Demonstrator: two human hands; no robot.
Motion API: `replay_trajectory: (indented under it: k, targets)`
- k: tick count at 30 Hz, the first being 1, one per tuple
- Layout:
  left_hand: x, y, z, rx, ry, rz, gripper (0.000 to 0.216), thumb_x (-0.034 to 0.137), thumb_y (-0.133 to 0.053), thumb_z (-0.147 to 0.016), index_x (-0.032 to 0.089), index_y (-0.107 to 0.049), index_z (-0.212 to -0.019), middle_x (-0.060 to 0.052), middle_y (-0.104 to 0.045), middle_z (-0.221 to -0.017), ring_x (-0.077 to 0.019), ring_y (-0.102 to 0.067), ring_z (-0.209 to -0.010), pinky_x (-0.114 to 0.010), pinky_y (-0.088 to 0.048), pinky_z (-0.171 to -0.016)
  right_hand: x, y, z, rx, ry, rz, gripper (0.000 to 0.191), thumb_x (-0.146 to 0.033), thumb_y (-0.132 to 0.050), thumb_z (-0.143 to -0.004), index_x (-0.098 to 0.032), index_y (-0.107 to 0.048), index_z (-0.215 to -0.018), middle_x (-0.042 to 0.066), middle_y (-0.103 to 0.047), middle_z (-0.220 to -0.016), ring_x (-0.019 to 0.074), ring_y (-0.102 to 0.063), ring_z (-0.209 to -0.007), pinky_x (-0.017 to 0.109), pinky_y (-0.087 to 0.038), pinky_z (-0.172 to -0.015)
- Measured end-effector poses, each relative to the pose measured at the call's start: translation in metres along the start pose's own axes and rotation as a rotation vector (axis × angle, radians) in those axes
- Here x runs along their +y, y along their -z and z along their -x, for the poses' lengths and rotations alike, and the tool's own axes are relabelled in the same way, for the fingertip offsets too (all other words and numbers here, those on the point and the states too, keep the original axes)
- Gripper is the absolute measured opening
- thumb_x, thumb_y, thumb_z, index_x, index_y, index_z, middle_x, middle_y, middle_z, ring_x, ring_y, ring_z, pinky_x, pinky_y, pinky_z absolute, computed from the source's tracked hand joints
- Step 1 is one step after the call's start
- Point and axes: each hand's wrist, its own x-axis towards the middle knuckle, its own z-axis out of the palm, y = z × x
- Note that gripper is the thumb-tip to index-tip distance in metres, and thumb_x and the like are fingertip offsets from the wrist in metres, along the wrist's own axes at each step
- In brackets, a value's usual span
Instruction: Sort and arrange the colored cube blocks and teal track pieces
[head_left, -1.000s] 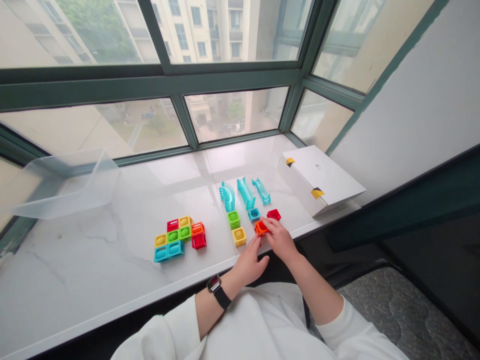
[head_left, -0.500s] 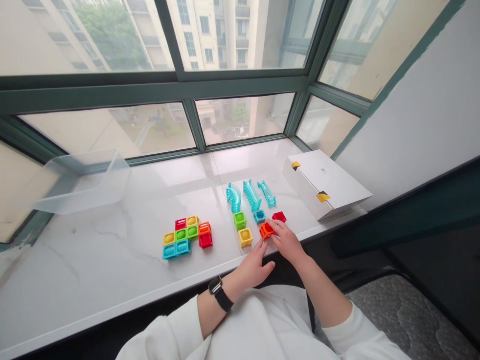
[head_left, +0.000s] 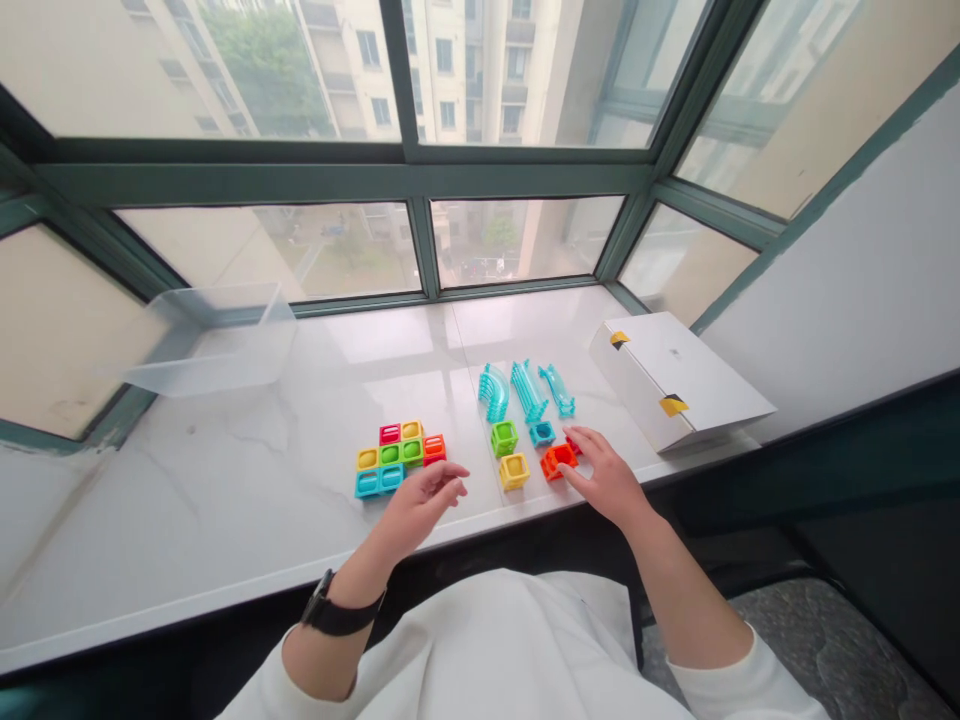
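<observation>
My left hand (head_left: 420, 505), wearing a black watch (head_left: 341, 612), hovers at the right front of a flat cluster of toy blocks, fingers loosely bent and apart with nothing in them. It partly covers the cluster's red-orange end block (head_left: 434, 448). Blue blocks (head_left: 380, 482), green blocks (head_left: 401, 454) and yellow blocks make up much of the rest. My right hand (head_left: 609, 485) is open, its thumb beside an orange block (head_left: 557, 461) and its fingers over a mostly hidden red block (head_left: 574, 440). Close by stand a yellow block (head_left: 514, 471), a green block (head_left: 504, 437) and a blue block (head_left: 541, 433).
Turquoise track pieces (head_left: 529, 390), one of them curved, lie behind the loose blocks. A white box (head_left: 686, 375) with yellow-black tabs sits at the right. At the left is a clear plastic bin (head_left: 217, 345). Windows border the white marble-look ledge (head_left: 225, 520).
My left hand has moved left from the orange block to the block cluster. My right hand has shifted from the orange block toward the red one. The camera view has turned slightly left.
</observation>
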Motion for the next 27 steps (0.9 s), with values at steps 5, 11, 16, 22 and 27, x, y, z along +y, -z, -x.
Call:
replay_trajectory:
  k: [5, 11, 16, 22, 27]
  targets:
    - [-0.035, 0.050, 0.014, 0.360, 0.045, -0.165, 0.039, 0.057, -0.060, -0.095, 0.022, -0.072, -0.108, -0.006, -0.077, -0.103, -0.0247, -0.073, -0.098, -0.040, -0.058, -0.094, -0.039, 0.001, -0.013, 0.156, 0.148, -0.027, 0.044, -0.034, -0.062, -0.097, -0.030, -0.066, -0.140, 0.010, -0.065, -0.139, 0.0316, -0.059, -0.133, 0.054, -0.048, -0.118]
    - [-0.063, 0.077, 0.033, 0.533, -0.021, -0.450, 0.033, 0.050, -0.055, -0.096, 0.025, -0.071, -0.112, -0.007, -0.074, -0.118, -0.0273, -0.069, -0.112, -0.043, -0.056, -0.102, -0.098, -0.027, -0.022, 0.138, 0.330, -0.187, 0.035, -0.028, -0.057, -0.100, -0.032, -0.072, -0.132, 0.009, -0.069, -0.130, 0.0299, -0.061, -0.130, 0.052, -0.050, -0.116]
    - [-0.080, 0.073, 0.025, 0.524, -0.155, -0.679, 0.030, 0.038, -0.053, -0.098, 0.025, -0.070, -0.119, -0.010, -0.068, -0.131, -0.0300, -0.062, -0.127, -0.050, -0.050, -0.113, -0.137, -0.075, -0.025, -0.087, 0.403, -0.231, 0.035, -0.024, -0.058, -0.101, -0.031, -0.070, -0.133, 0.008, -0.068, -0.127, 0.0239, -0.066, -0.120, 0.040, -0.055, -0.107]
    - [-0.084, 0.057, -0.008, 0.484, -0.214, -0.933, 0.035, 0.032, -0.052, -0.101, 0.024, -0.071, -0.130, -0.016, -0.059, -0.146, -0.0357, -0.053, -0.138, -0.059, -0.040, -0.120, -0.147, -0.142, -0.026, -0.354, 0.225, 0.007, 0.050, -0.025, -0.071, -0.093, -0.027, -0.062, -0.142, 0.013, -0.061, -0.135, 0.0258, -0.069, -0.109, 0.038, -0.057, -0.095]
    - [-0.086, 0.043, -0.027, 0.371, -0.272, -0.990, 0.037, 0.034, -0.051, -0.103, 0.033, -0.069, -0.136, -0.011, -0.051, -0.160, -0.0355, -0.044, -0.150, -0.066, -0.023, -0.127, -0.143, -0.158, -0.025, -0.401, 0.191, 0.029, 0.054, -0.023, -0.071, -0.092, -0.026, -0.060, -0.145, 0.014, -0.063, -0.135, 0.0292, -0.069, -0.116, 0.038, -0.056, -0.098]
